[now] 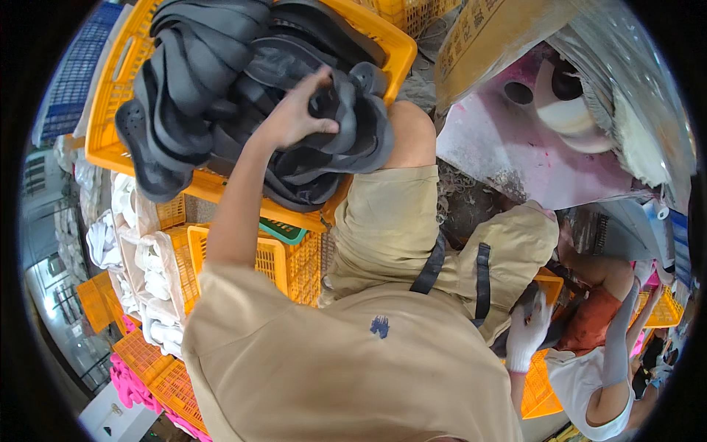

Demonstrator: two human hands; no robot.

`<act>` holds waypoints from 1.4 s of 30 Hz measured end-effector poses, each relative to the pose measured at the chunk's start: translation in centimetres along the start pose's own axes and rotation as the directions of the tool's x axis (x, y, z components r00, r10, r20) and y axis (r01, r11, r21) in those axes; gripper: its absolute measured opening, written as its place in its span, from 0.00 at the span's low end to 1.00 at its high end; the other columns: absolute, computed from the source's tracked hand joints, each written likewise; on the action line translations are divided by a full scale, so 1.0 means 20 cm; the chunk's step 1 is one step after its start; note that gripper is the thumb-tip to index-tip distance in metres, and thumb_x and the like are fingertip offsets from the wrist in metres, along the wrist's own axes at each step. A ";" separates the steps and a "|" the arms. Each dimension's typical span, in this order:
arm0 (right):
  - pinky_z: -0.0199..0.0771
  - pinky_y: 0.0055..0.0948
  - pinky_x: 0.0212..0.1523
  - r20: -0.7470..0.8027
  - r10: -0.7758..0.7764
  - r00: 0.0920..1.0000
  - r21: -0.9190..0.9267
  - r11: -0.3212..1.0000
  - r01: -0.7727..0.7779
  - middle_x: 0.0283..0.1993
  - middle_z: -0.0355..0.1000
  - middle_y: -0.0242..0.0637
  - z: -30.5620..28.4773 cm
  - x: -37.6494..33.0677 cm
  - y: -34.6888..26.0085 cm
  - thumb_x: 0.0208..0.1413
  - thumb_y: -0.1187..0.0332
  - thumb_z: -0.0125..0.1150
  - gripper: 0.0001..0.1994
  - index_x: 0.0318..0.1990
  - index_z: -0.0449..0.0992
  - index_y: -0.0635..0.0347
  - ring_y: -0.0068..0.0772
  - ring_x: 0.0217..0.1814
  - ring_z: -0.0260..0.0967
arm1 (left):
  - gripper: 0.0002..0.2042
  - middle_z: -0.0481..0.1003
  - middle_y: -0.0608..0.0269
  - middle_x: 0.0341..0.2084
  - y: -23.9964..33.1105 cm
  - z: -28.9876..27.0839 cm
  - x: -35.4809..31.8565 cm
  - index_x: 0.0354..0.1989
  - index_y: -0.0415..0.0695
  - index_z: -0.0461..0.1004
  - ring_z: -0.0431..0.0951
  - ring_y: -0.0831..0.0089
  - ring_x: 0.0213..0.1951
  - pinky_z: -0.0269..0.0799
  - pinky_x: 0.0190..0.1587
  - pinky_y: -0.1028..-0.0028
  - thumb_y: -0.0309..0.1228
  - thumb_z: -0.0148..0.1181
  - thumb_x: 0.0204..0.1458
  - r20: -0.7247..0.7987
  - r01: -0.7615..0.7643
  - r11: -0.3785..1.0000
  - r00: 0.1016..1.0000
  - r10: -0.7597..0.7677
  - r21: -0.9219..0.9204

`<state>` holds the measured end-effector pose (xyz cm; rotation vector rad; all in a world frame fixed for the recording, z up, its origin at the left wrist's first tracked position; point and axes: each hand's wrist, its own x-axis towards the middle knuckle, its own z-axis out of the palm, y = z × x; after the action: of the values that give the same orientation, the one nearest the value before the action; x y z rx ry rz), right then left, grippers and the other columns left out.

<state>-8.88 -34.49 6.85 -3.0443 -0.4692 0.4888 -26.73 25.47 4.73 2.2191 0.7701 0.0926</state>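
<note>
My bare left hand reaches over a heaped orange crate at the upper left. Its thumb and fingers are apart, beside a dark grey foam clog at the pile's right side; whether they touch it I cannot tell. More grey clogs lie nested and stacked, some hanging over the crate's rim. My right hand, in a white glove, is low at the right by my leg. Its fingers look stretched out against a dark grey piece, partly hidden behind it, above another orange crate.
A purple-stained white sheet and a cardboard box stand at the upper right. To the left are crates of white footwear and pink pieces. A co-worker sits close by at the lower right.
</note>
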 end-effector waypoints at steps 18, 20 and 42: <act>0.68 0.49 0.74 -0.194 -0.433 0.880 0.944 0.162 0.288 0.87 0.49 0.45 -0.26 0.03 -0.71 0.62 0.66 0.75 0.49 0.85 0.48 0.54 0.48 0.84 0.56 | 0.14 0.78 0.53 0.43 0.61 -0.07 -0.10 0.53 0.57 0.85 0.83 0.52 0.49 0.79 0.51 0.56 0.43 0.64 0.62 -0.356 -0.065 0.833 0.884 0.303 0.549; 0.66 0.49 0.75 -0.172 -0.405 0.898 0.946 0.188 0.265 0.86 0.50 0.45 -0.22 0.02 -0.65 0.63 0.68 0.74 0.46 0.83 0.52 0.56 0.48 0.84 0.57 | 0.19 0.80 0.50 0.55 0.27 -0.24 0.00 0.59 0.53 0.83 0.81 0.47 0.56 0.77 0.58 0.54 0.46 0.63 0.64 -0.331 0.244 0.811 0.941 -0.066 0.532; 0.75 0.34 0.67 0.162 -0.353 0.922 0.945 0.324 -0.042 0.69 0.75 0.49 -0.09 -0.01 -0.54 0.65 0.71 0.66 0.30 0.73 0.68 0.73 0.37 0.70 0.74 | 0.28 0.85 0.41 0.49 -0.26 -0.33 0.49 0.51 0.36 0.86 0.85 0.49 0.54 0.77 0.58 0.57 0.52 0.69 0.56 -0.079 0.397 0.845 0.915 -0.397 0.358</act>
<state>-11.67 -24.24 9.29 -1.7174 -0.3005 0.8913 -23.34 37.91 4.01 2.3465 1.3246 -0.2783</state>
